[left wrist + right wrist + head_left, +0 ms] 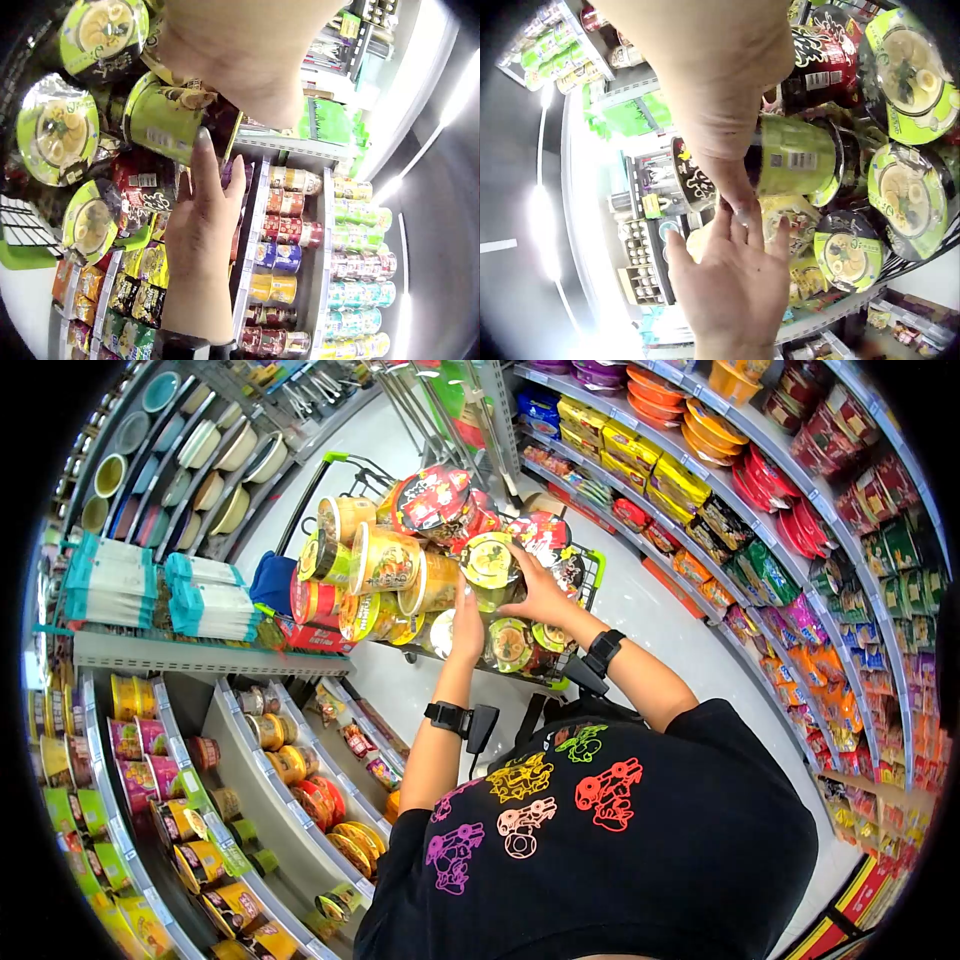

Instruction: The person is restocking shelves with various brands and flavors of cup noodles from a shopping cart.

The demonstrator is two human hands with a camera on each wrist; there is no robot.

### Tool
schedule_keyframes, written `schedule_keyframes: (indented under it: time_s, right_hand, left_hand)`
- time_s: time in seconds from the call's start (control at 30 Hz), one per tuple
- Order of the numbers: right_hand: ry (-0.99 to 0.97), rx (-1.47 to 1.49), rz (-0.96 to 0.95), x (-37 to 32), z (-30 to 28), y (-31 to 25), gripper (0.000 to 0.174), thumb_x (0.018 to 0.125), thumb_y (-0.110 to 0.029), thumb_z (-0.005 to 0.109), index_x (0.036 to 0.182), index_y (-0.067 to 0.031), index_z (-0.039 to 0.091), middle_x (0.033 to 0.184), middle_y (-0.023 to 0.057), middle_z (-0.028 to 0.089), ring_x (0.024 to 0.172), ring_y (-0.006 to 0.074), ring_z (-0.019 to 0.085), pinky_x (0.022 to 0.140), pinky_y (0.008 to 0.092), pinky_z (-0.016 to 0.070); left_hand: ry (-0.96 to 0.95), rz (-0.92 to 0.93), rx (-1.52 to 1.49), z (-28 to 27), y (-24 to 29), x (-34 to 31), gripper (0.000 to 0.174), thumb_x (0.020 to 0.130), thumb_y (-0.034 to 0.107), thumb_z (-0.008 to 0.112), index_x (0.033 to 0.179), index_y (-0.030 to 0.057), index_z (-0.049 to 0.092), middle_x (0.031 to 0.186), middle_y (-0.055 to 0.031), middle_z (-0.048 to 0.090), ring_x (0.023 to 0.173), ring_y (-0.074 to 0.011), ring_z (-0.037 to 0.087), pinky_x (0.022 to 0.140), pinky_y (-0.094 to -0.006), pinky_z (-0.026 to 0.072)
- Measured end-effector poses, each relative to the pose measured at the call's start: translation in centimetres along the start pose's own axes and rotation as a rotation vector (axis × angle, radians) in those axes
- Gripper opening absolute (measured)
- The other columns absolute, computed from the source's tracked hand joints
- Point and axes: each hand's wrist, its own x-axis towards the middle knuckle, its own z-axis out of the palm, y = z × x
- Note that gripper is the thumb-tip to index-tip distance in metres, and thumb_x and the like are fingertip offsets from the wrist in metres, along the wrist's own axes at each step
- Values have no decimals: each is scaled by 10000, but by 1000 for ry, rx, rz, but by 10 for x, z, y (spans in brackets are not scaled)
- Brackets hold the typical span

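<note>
A green instant noodle cup (490, 563) with a picture lid is between both hands, above a pile of noodle cups in a shopping cart (598, 572). My right hand (545, 595) holds it from the right, thumb and fingers spread round its side. On the other side, my left hand (468, 628) has its fingers straight along the cup. The right wrist view shows the left palm (739, 292) facing up, fingertips near the cup's green wall (799, 157). Matching green-lidded cups (511, 644) sit close below the hands.
Large noodle tubs (385, 558) and red-lidded bowls (435, 500) crowd the cart. Shelves of packaged noodles (680, 485) curve along the right. At lower left are racks of cup noodles (290, 765); bowls (235, 448) fill a rack at upper left. Teal-and-white packs (210, 598) lie on a ledge.
</note>
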Motion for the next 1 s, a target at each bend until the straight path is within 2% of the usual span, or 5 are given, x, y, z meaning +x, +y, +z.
schedule_keyframes:
  time_s: [0.13, 0.37, 0.5, 0.63, 1.0]
  right_hand:
    - [145, 39, 26, 2, 3, -2, 876, 622, -251, 782, 1337, -86, 303, 1263, 197, 432, 1171, 346, 439, 972, 384, 372]
    - [211, 447, 209, 2, -33, -25, 348, 840, -160, 617, 1158, -37, 550, 928, 26, 626, 853, 86, 567, 771, 228, 460]
    - [-60, 1191, 599, -17, -65, -104, 365, 933, -371, 434, 1082, -60, 551, 919, 74, 661, 682, 173, 656, 649, 326, 549]
    - [-287, 1512, 573, -26, -42, -140, 405, 958, -320, 386, 1219, -22, 472, 1136, 107, 586, 966, 180, 613, 815, 328, 519]
    - [-836, 1094, 301, -58, -8, -191, 575, 953, -454, 285, 1205, 50, 404, 941, 258, 618, 712, 321, 656, 599, 354, 549]
  left_hand:
    - [14, 7, 45, 0, 8, -9, 553, 911, 128, 292, 1415, 59, 74, 1444, -122, 237, 1343, -262, 185, 1072, -380, 144]
    - [-21, 304, 314, -10, 75, -35, 576, 888, 187, 333, 1430, 101, 158, 1471, -50, 235, 1378, -261, 126, 1069, -522, 22]
    - [-99, 623, 102, -56, 121, -39, 678, 865, 539, 261, 1355, 83, 369, 1391, -86, 385, 1352, -285, 218, 1069, -510, 37]
    - [-85, 724, 156, -90, 170, -57, 746, 869, 606, 176, 1259, 53, 489, 1323, -128, 457, 1322, -335, 270, 1062, -502, 91]
    - [-143, 399, -482, -136, 185, -120, 852, 850, 669, 195, 1105, -67, 542, 1174, -206, 533, 1103, -250, 507, 935, -353, 396]
